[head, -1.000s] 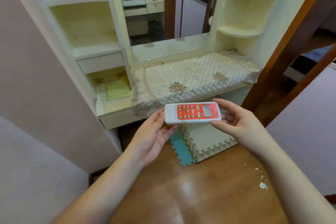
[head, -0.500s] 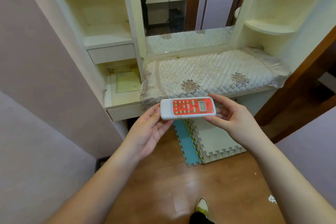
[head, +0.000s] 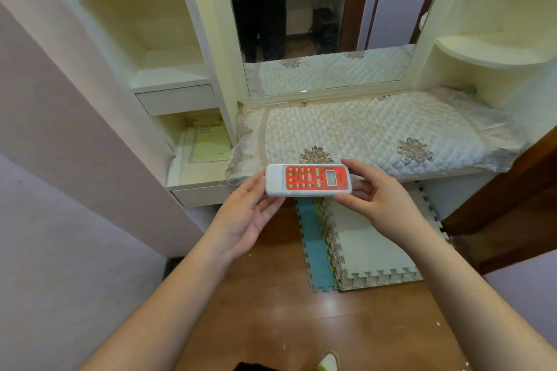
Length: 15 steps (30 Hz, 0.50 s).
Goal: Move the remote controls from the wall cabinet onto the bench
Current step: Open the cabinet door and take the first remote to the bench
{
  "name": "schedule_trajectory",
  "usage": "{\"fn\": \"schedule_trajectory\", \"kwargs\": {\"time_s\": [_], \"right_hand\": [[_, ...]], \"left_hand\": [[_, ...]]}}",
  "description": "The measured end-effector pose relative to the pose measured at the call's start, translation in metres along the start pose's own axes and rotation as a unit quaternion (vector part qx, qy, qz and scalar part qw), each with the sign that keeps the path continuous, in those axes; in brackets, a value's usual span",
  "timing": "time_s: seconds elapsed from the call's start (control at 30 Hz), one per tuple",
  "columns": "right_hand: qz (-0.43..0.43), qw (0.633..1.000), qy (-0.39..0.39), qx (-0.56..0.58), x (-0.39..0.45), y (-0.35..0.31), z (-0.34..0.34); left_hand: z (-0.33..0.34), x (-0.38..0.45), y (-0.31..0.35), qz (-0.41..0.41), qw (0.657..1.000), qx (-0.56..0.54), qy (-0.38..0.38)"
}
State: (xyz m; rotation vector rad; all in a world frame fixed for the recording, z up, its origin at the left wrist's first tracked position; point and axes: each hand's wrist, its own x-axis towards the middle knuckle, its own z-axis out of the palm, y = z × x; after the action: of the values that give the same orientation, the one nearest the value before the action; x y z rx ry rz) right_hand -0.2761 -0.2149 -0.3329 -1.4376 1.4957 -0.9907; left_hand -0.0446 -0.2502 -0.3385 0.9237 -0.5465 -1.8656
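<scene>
Head view. White remote control (head: 308, 180) with a red keypad panel and a small grey display is held level and crosswise in the air, just in front of the near edge of the bench (head: 452, 174), not touching it. Left hand (head: 245, 215): palm up, fingers mostly straight, fingertips and thumb supporting the remote's left end from below and behind. Right hand (head: 380, 194): thumb under the near edge, fingers curled over the far edge, pinching the remote's right end. Bench top is covered by a quilted pad (head: 370, 132) with embroidered flower motifs. Mirror (head: 319, 24) behind the bench reflects the person and the remote. Open drawer (head: 199, 187) left of the bench holds a yellow-green booklet (head: 209, 143). Foam puzzle mats (head: 361, 244) lie stacked on the wooden floor (head: 271, 310) below the hands.
</scene>
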Motion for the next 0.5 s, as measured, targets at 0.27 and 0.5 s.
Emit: {"fn": "schedule_trajectory", "kwargs": {"time_s": [0.27,0.5], "right_hand": [[-0.005,0.999,-0.028,-0.016,0.054,0.005,-0.003],[0.018,0.999,-0.032,-0.024,0.114,0.012,0.015]], "left_hand": [[-0.006,0.047,0.009,-0.001,0.999,-0.004,0.034],[-0.024,0.100,0.032,-0.008,0.999,0.002,0.031]]}}
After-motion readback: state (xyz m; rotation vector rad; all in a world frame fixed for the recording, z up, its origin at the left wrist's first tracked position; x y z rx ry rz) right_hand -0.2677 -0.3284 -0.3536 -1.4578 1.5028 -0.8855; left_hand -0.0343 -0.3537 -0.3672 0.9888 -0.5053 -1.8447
